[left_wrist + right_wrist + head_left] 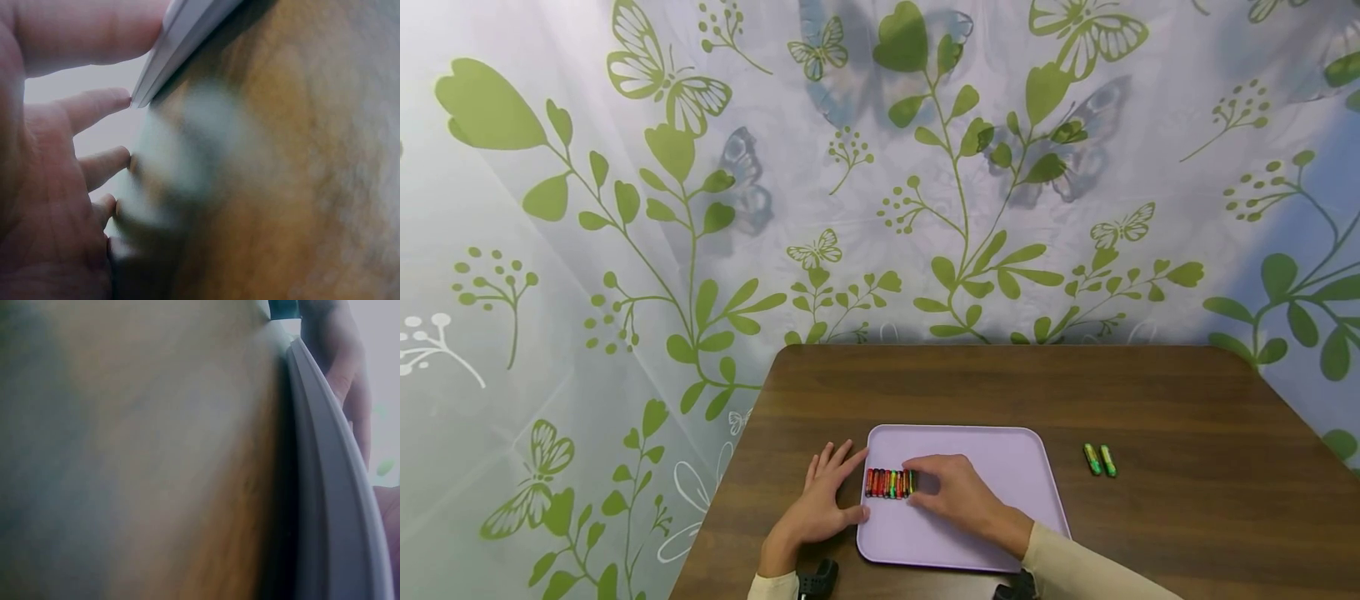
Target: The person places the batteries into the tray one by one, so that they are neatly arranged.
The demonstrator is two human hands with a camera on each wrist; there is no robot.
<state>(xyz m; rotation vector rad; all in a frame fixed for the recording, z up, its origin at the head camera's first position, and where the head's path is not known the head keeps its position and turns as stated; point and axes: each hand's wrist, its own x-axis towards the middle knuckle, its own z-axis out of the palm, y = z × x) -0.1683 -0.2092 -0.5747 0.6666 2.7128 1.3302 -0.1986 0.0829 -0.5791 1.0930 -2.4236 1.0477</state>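
A lilac tray (977,533) lies on the brown table. At its left side, a row of several small batteries (887,483), mostly red and black with some green, lies side by side. My right hand (958,492) reaches over the tray and pinches the battery at the row's right end between fingers and thumb. My left hand (820,504) is spread at the tray's left edge, fingers extended. In the left wrist view, the thumb of that hand touches the tray's rim (187,31). The right wrist view shows mainly the tray's outer side (337,481); the batteries are hidden there.
Two green and yellow batteries (1100,460) lie on the table (1195,517) to the right of the tray. Behind the table hangs a curtain (850,192) with green leaves and butterflies. A dark wrist device (818,578) sits near the left cuff.
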